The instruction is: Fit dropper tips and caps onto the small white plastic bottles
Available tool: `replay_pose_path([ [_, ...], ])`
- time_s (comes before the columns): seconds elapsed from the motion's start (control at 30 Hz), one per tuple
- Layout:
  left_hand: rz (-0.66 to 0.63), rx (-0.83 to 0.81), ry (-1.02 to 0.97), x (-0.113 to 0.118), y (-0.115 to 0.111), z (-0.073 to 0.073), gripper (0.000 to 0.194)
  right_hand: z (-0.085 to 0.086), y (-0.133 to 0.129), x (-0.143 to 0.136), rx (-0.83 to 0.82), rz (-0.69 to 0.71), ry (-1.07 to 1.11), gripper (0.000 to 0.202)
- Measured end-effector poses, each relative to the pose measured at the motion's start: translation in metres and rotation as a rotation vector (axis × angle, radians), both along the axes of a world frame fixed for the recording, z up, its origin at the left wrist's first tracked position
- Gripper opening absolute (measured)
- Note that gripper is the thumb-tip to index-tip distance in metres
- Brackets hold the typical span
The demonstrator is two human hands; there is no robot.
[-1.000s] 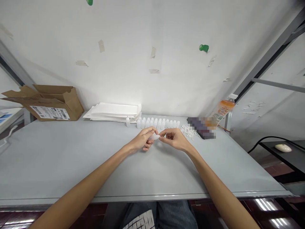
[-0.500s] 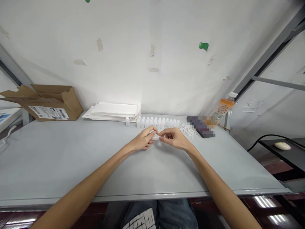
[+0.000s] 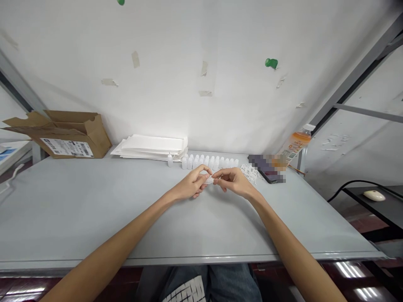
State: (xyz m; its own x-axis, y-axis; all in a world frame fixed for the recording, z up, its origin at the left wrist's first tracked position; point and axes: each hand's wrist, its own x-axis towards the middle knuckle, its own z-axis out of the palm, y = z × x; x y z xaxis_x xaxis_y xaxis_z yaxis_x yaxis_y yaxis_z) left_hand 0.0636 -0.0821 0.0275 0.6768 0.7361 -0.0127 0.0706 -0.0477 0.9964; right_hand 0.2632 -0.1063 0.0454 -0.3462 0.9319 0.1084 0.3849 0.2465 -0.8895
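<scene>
Over the middle of the grey table [image 3: 201, 226], my left hand [image 3: 192, 183] is closed around a small translucent white bottle [image 3: 209, 180] lying sideways. My right hand [image 3: 233, 181] pinches at the bottle's right end with thumb and forefinger; whatever small part is between those fingertips is hidden. Just behind my hands stand rows of similar small bottles [image 3: 210, 162]. A single bottle with a thin tip [image 3: 170, 160] stands apart on their left. To the right of the rows lies a loose heap of small white plastic pieces [image 3: 251, 172].
A stack of white sheets or envelopes [image 3: 151, 146] lies by the wall, with an open cardboard box [image 3: 74, 136] farther left. At right are a dark phone [image 3: 267, 170] and a drink bottle [image 3: 296, 144]. A mouse [image 3: 374, 195] rests on a black side stand.
My view has shifted slightly. Both hands stay together at the small bottle, with the right fingers changing their bend a little at its end.
</scene>
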Motion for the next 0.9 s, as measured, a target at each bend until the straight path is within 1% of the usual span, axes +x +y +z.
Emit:
replay_pose_path([
  [0.13,0.006,0.031,0.043,-0.001,0.000,0.001,0.024,0.000,0.000,-0.002,0.022,-0.027,-0.036,0.021],
  [0.27,0.002,0.062,0.073,-0.001,0.000,0.001,0.023,-0.002,0.001,-0.002,0.023,-0.008,-0.031,0.020],
  [0.63,-0.016,0.123,0.079,-0.003,0.000,-0.001,0.023,-0.007,0.004,-0.001,0.004,0.016,0.034,0.020],
  [0.9,0.008,0.130,0.069,-0.003,-0.001,0.000,0.023,-0.011,0.004,-0.003,0.000,-0.014,0.061,0.021],
])
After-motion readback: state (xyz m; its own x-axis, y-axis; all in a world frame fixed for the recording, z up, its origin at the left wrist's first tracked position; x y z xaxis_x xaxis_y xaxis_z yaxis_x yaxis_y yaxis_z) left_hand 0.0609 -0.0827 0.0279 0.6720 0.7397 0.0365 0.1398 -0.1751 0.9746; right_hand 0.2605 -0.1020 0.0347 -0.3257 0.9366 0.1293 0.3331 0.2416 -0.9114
